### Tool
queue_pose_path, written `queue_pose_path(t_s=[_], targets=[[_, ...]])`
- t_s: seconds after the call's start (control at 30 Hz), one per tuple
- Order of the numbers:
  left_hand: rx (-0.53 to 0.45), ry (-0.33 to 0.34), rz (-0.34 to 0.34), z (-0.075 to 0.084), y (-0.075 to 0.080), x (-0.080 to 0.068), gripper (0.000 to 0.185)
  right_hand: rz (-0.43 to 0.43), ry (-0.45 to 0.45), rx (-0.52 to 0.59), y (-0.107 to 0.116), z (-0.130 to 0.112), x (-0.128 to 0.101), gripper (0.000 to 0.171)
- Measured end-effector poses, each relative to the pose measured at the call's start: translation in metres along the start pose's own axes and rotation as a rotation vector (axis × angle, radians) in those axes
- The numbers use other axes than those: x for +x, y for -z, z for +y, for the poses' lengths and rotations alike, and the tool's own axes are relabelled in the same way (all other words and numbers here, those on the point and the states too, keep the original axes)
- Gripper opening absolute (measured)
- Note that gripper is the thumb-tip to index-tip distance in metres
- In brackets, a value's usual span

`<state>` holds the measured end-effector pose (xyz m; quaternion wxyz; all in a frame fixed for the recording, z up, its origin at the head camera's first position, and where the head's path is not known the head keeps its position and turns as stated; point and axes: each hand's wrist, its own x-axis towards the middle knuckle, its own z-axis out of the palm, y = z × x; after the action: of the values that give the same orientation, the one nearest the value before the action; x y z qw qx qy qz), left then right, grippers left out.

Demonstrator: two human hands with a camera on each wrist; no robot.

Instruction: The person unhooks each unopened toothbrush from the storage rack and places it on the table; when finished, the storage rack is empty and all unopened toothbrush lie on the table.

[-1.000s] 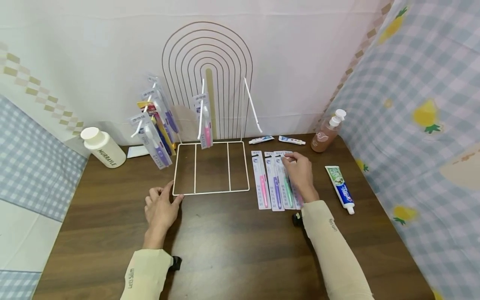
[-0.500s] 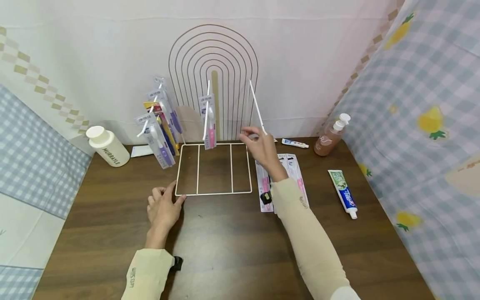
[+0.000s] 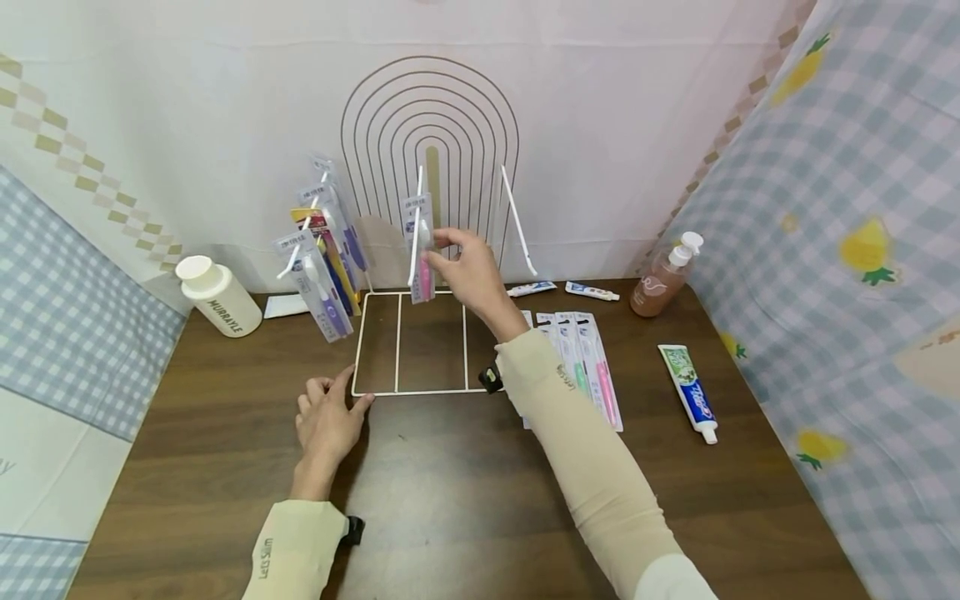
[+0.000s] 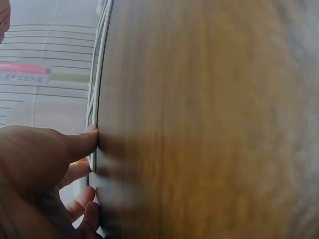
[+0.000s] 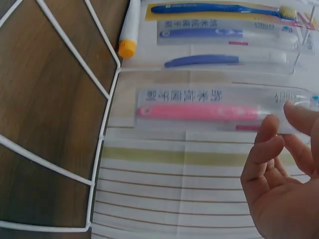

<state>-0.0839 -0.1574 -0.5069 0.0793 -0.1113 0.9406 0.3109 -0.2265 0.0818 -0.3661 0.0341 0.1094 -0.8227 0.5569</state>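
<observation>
In the head view, my left hand (image 3: 327,429) grips the front left corner of a white wire display rack (image 3: 429,392); the left wrist view shows the thumb and fingers around the wire. My right hand (image 3: 474,275) is at the middle hook, fingertips right at the edge of a pink packaged toothbrush (image 3: 425,277) hanging there. In the right wrist view those fingertips overlap the clear pack (image 5: 199,110); I cannot tell whether they pinch it. Several packaged toothbrushes (image 3: 327,308), purple and one in a yellow pack, hang on the left hook. The right hook (image 3: 517,217) carries nothing.
Several packaged toothbrushes (image 3: 603,375) lie right of the rack, partly under my right sleeve. Small tubes (image 3: 592,291), a pump bottle (image 3: 660,283) and a toothpaste tube (image 3: 687,392) are also on the right. A white bottle (image 3: 225,304) and a white tube (image 3: 286,305) lie left.
My right hand has moved left from the packs on the table, past the right hook, to the pink toothbrush on the middle hook. My left hand keeps its hold on the rack corner.
</observation>
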Motion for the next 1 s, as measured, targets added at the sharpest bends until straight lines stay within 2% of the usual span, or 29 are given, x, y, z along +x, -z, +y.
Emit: queue_pose_path(t_s=[0.13, 0.27, 0.6, 0.8, 1.0], targets=[[-0.002, 0.001, 0.001, 0.0, -0.001, 0.0, 0.067, 0.025, -0.029, 0.042, -0.003, -0.002, -0.001, 0.023], [-0.005, 0.001, 0.004, 0.001, -0.001, 0.0, 0.066, 0.044, -0.019, 0.084, -0.003, -0.001, -0.003, 0.019], [-0.003, 0.0, -0.004, 0.0, 0.0, -0.001, 0.067, 0.135, 0.057, 0.146, 0.007, 0.004, -0.006, 0.016], [0.002, -0.003, 0.004, 0.0, 0.0, -0.001, 0.067, 0.146, 0.03, 0.17, 0.013, 0.006, -0.011, 0.019], [0.001, -0.004, -0.009, -0.001, 0.0, -0.001, 0.067, 0.164, 0.014, 0.163, 0.018, 0.023, -0.02, 0.021]])
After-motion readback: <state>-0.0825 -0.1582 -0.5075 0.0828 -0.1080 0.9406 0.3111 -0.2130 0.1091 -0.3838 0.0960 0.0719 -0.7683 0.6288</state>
